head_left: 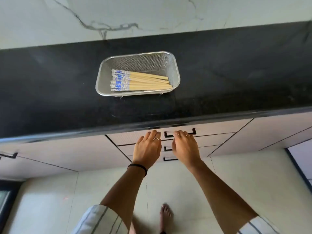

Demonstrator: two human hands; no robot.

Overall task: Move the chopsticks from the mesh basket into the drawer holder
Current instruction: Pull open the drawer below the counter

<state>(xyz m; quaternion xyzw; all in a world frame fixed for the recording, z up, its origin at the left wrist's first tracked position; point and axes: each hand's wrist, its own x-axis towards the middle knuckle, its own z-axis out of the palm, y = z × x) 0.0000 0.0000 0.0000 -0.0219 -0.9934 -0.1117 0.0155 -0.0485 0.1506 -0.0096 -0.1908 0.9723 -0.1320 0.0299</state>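
A silver mesh basket (175,70) stands on the black countertop (50,92). In it lies a bundle of wooden chopsticks (148,81) with blue-and-white patterned ends pointing left. Below the counter edge, the top drawer (214,128) is closed, so its inside is hidden. My right hand (184,147) has its fingers curled over the drawer's black handle (194,131). Just to its left, my left hand (146,149) is stretched toward the drawer front, fingers fairly straight and holding nothing.
Two more drawers with black handles (169,159) sit below the top one, partly behind my hands. Pale cabinet doors flank them. A marble wall rises behind the counter. My bare foot (166,215) stands on the light tiled floor.
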